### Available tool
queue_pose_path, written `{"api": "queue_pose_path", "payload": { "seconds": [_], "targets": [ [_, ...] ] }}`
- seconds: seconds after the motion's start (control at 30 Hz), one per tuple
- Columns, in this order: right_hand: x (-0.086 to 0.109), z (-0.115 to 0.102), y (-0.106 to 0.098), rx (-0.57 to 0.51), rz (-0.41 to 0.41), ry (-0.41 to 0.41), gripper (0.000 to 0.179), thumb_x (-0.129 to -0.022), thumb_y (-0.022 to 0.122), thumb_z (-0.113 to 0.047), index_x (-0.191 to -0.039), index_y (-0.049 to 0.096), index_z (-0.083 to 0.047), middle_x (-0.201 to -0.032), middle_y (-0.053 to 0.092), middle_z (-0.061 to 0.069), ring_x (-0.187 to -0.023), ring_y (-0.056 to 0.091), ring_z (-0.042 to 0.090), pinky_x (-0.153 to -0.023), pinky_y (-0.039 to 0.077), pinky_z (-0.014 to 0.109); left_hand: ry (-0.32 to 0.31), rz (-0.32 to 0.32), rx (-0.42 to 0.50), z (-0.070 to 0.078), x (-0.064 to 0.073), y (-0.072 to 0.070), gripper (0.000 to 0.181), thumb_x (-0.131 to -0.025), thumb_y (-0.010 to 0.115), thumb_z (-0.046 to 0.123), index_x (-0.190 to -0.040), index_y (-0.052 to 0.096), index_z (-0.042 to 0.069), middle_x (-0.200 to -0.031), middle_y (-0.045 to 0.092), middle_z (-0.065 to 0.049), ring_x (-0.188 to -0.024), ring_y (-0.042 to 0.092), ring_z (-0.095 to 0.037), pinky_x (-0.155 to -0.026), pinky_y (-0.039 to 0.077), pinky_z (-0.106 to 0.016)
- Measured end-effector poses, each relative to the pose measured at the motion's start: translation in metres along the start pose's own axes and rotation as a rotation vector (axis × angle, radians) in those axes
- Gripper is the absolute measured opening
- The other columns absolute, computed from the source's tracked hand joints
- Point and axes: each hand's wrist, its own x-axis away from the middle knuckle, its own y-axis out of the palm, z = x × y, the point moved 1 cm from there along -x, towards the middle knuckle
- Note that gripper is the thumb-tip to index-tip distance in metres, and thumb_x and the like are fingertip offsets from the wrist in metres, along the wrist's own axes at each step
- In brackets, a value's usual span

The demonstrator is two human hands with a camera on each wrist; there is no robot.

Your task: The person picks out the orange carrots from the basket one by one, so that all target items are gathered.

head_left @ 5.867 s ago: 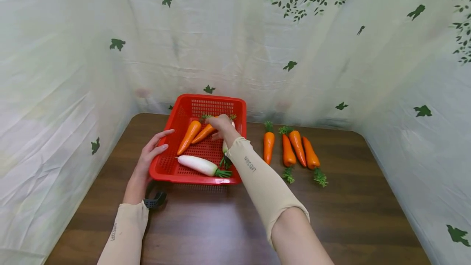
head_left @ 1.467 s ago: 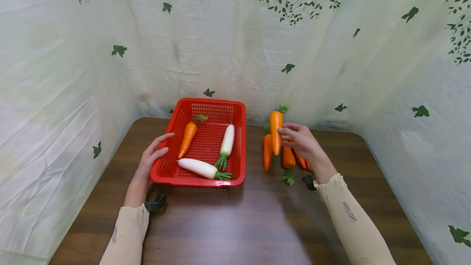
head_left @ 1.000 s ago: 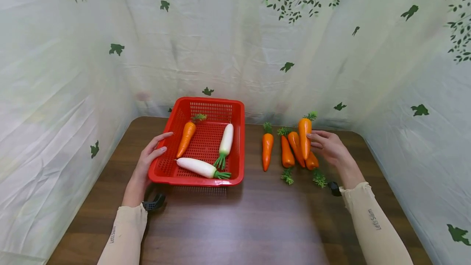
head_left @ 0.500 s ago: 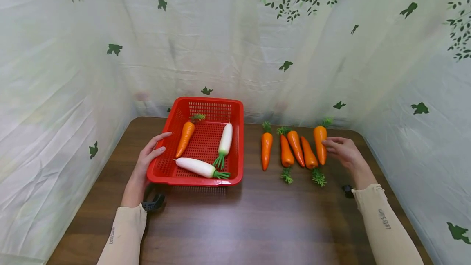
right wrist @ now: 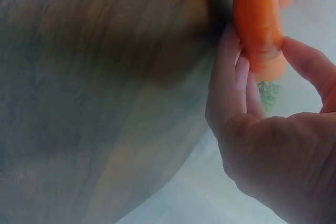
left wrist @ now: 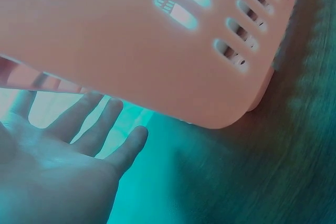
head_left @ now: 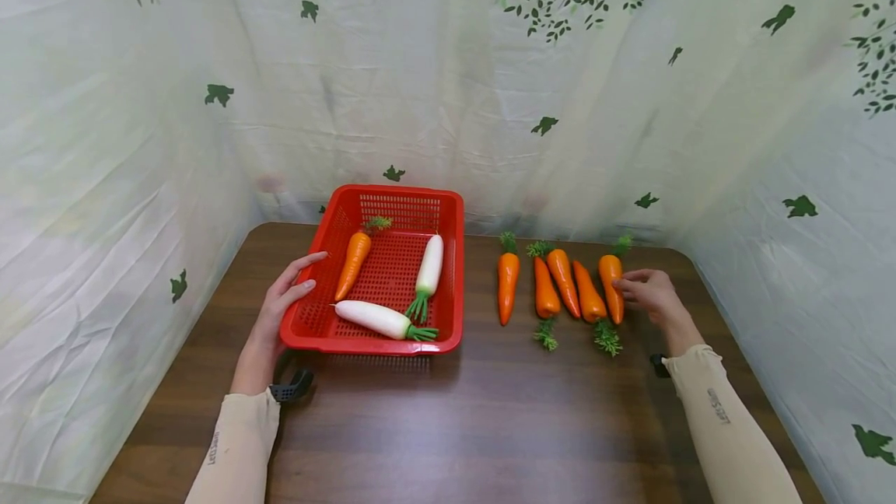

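Note:
My right hand (head_left: pixel 651 292) pinches an orange carrot (head_left: pixel 610 274) at the right end of a row of carrots. In the right wrist view, the thumb (right wrist: pixel 307 59) presses one side of this carrot (right wrist: pixel 258 14), with fingers along the other. My left hand (head_left: pixel 283 298) lies at the left rim of a red perforated basket (head_left: pixel 371 345), thumb and index finger over the edge. Its fingers (left wrist: pixel 100 129) look spread and fairly straight beneath the basket wall (left wrist: pixel 131 61) in the left wrist view. Inside the basket are a carrot (head_left: pixel 355 261) and two white radishes (head_left: pixel 374 317).
To the left of the held carrot lie several more: one carrot (head_left: pixel 508 286) apart and a closer group including a carrot (head_left: pixel 589 294) with its leaves toward me. Everything stands on a brown wooden table (head_left: pixel 490 418). A leaf-patterned curtain (head_left: pixel 448 99) surrounds the table's back and sides.
My right hand has taken a carrot out of the basket and carried it rightward past the other carrots. Over the last half second it has lowered slightly. The left hand stays put.

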Motion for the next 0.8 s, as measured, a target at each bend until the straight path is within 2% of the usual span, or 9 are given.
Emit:
{"api": "queue_pose_path", "payload": {
  "seconds": [0.23,0.37,0.5,0.63,0.8],
  "targets": [
    [-0.001,0.003,0.000,0.039,0.023,0.027,0.057,-0.103,0.069,-0.021,-0.139,0.047,0.016,-0.106,0.068,0.010,-0.080,0.068,0.004,-0.082,0.065,0.032,-0.004,0.006,-0.008,-0.001,-0.001,0.000,0.054,-0.110,0.048,0.018,-0.163,0.037,0.019,-0.165,0.030,-0.012,-0.142,0.043,-0.036,-0.101,0.058,-0.039],
    [-0.001,-0.003,0.001,0.090,0.057,0.028,0.056,-0.101,0.070,-0.025,-0.137,0.051,0.015,-0.110,0.068,0.017,-0.080,0.069,0.007,-0.081,0.065,0.032,0.000,0.009,-0.013,-0.001,0.000,-0.001,0.054,-0.110,0.048,0.019,-0.163,0.037,0.018,-0.165,0.030,-0.012,-0.143,0.042,-0.037,-0.101,0.057,-0.039],
    [0.004,-0.014,0.003,0.175,0.127,0.004,0.054,-0.101,0.069,-0.029,-0.134,0.056,0.012,-0.119,0.064,0.023,-0.089,0.071,0.020,-0.083,0.065,0.035,0.005,0.011,-0.011,-0.001,0.001,-0.001,0.053,-0.110,0.047,0.019,-0.163,0.037,0.019,-0.166,0.029,-0.013,-0.143,0.042,-0.037,-0.101,0.057,-0.039],
    [0.010,-0.026,0.006,0.269,0.228,-0.042,0.051,-0.100,0.068,-0.032,-0.129,0.061,0.010,-0.123,0.063,0.028,-0.106,0.061,0.040,-0.083,0.057,0.041,0.005,0.014,-0.009,-0.001,0.001,-0.001,0.053,-0.110,0.047,0.019,-0.162,0.037,0.018,-0.165,0.030,-0.013,-0.142,0.042,-0.037,-0.101,0.057,-0.040],
    [0.010,-0.031,0.012,0.283,0.289,-0.086,0.048,-0.101,0.068,-0.030,-0.127,0.063,0.010,-0.130,0.063,0.031,-0.115,0.055,0.046,-0.089,0.052,0.048,-0.002,0.006,-0.001,0.000,0.000,0.000,0.053,-0.110,0.047,0.019,-0.162,0.037,0.017,-0.164,0.030,-0.012,-0.142,0.042,-0.036,-0.101,0.058,-0.038]
  ]
}}
